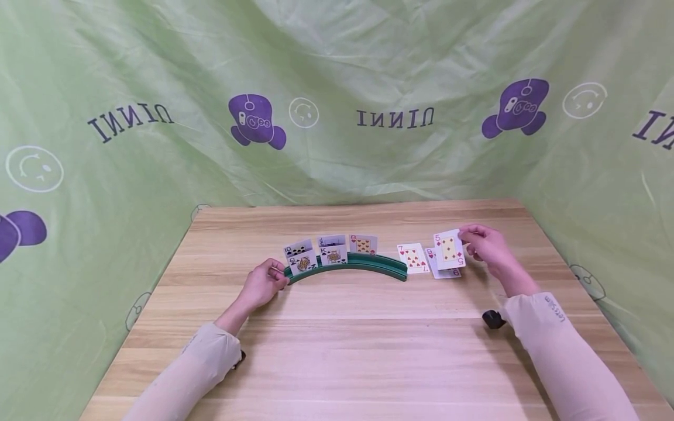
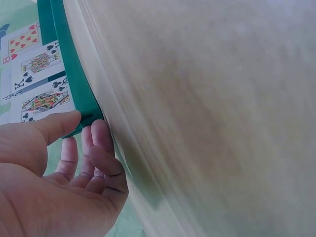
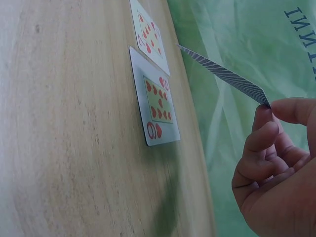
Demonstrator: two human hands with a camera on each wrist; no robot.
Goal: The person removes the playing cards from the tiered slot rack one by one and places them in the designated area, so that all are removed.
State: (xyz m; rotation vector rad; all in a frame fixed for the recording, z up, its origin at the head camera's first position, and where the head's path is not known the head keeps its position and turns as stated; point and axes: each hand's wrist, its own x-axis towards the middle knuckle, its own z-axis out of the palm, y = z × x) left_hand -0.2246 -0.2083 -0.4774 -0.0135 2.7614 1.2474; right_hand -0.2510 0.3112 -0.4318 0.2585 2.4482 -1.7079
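Note:
A curved green card holder (image 1: 368, 262) stands on the table with several playing cards upright in it. Its left end is pinched between thumb and fingers of my left hand (image 1: 261, 283). Nearest that hand, the queen of clubs (image 2: 45, 101) stands before a black ten (image 1: 298, 248); the king of spades (image 1: 334, 255) partly covers another card, and the eight of hearts (image 1: 363, 244) is at the back. My right hand (image 1: 487, 245) pinches the five of diamonds (image 1: 448, 248) by its edge, above the table. Below it lies the nine of hearts (image 3: 157, 101), beside the seven of hearts (image 1: 413, 258).
The wooden table (image 1: 337, 351) ends at a green cloth (image 1: 337, 164) that hangs behind it and on both sides. A small black object (image 1: 493, 319) sits at the right wrist, and another (image 1: 239, 359) shows at the left sleeve.

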